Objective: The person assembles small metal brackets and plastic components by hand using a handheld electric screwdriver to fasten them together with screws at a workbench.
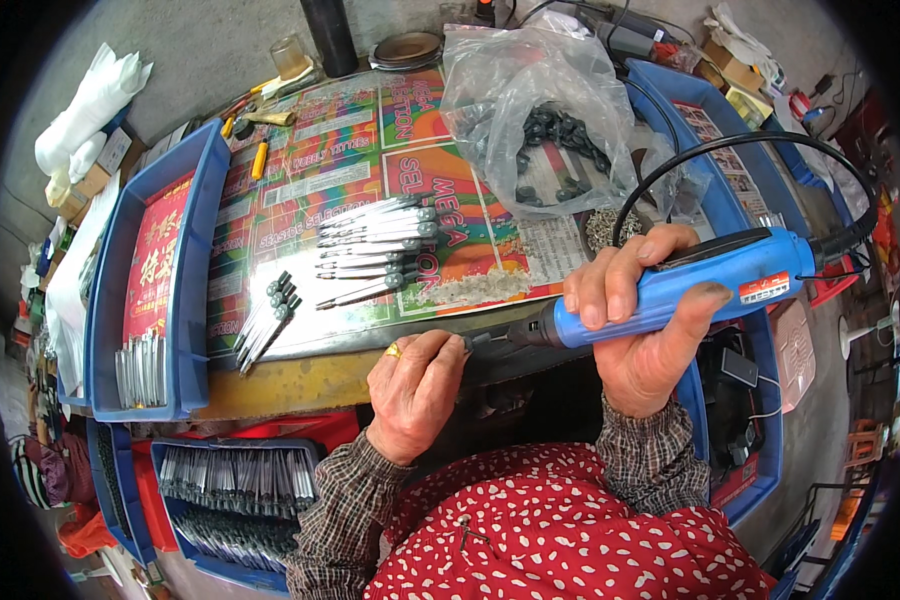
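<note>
My right hand point(642, 352) is wrapped round a blue electric screwdriver point(660, 300), held level with its nose toward the left. The thumb lies along the near side of the body and the fingers curl over the top. My left hand point(413, 392), with a ring on one finger, pinches a small dark piece point(467, 343) against the screwdriver's tip; most of that piece is hidden by the fingers. Beyond the hands, thin silvery rods with dark knobs lie in a larger bunch point(375, 238) and a smaller bunch point(267, 322) on the table.
A clear plastic bag point(480, 95) of dark knobs lies at the back, beside a pile of small screws point(602, 230). A blue tray point(192, 290) stands on the left; a lower blue bin point(165, 470) holds many rods. The black cable point(760, 137) arches over the right side.
</note>
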The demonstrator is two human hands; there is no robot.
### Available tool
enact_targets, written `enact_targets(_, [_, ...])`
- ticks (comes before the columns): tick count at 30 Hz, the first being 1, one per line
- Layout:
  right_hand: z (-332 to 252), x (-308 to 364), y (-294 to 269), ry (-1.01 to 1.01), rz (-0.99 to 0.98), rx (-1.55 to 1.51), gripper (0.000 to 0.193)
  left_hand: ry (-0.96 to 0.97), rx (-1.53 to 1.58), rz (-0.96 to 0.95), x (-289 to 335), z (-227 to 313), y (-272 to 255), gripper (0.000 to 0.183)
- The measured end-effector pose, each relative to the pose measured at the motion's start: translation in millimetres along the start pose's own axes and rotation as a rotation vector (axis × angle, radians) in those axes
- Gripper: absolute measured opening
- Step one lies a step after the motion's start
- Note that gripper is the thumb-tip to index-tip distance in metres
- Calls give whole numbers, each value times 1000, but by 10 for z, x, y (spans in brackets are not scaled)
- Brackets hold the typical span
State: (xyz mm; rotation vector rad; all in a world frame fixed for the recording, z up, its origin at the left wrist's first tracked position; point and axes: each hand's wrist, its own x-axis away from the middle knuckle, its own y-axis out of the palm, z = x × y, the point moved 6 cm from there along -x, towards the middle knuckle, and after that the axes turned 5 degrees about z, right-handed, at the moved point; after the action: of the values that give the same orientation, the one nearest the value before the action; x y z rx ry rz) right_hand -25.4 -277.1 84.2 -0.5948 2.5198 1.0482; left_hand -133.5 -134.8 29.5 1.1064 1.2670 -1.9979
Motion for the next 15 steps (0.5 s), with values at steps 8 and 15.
enact_targets(8, [-5,-5,-13,-15,10,46,54,-15,16,16,-25,-2,-22,25])
enact_targets(15, [18,7,-1,10,2,23,53,-20,48,18,-62,-1,-90,24])
